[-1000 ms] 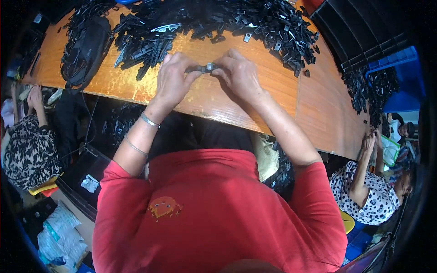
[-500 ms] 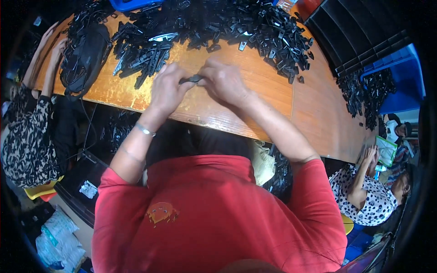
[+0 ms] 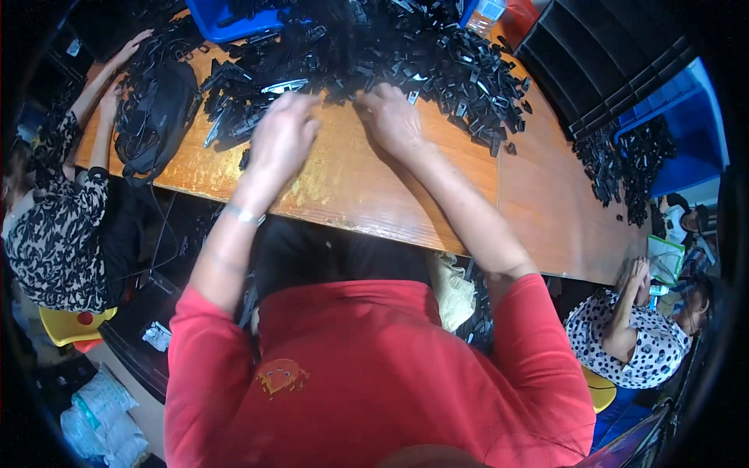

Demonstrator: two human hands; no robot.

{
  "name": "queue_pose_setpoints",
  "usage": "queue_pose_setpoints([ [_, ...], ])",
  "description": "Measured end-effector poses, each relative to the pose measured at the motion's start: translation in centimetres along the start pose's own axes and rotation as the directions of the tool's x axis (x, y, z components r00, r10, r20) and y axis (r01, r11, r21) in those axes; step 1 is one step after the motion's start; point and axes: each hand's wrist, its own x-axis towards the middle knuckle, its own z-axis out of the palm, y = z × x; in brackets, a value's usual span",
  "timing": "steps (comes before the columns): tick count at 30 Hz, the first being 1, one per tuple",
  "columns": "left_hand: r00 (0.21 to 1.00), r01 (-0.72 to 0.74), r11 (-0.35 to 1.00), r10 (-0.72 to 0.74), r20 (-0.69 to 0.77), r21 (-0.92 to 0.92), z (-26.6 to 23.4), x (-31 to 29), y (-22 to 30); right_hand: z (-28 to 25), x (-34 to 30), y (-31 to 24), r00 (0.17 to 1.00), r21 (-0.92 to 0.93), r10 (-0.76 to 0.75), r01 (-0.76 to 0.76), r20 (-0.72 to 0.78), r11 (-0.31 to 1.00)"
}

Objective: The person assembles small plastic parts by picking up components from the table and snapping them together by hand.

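Observation:
My left hand (image 3: 285,132) is over the near-left edge of the heap of small black plastic parts (image 3: 351,47). It is smeared by motion, but a gap shows between thumb and fingers, with nothing visible in it. To its right, my right hand (image 3: 392,121) reaches to the near edge of the same heap. Its fingers bend down toward the parts; their tips are blurred, so whether they pinch a part cannot be made out. A silvery piece (image 3: 285,86) lies among the black parts just beyond my left hand.
A black bag (image 3: 160,113) lies on the wooden table (image 3: 374,195) at left, near a co-worker's hands (image 3: 117,74). Blue tray (image 3: 234,27) at the back; black rack (image 3: 605,62) and blue bin (image 3: 694,148) at right. Another person (image 3: 632,335) sits at right.
My hands have come apart and moved away from me to the heap. The small black piece held between them no longer shows.

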Motion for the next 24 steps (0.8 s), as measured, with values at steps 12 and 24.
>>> queue_pose_setpoints([
  [12,0.995,0.015,0.998,-0.008,-0.099,0.068,7.6,2.2,-0.6,-4.9,-6.4,-1.6,0.996,0.056,0.067,-0.070,0.053,0.996],
  [24,0.955,-0.292,0.952,0.285,-0.082,-0.097,4.6,-3.5,1.4,-6.1,-7.2,-2.0,0.980,0.252,0.086,-0.130,0.178,0.959],
])
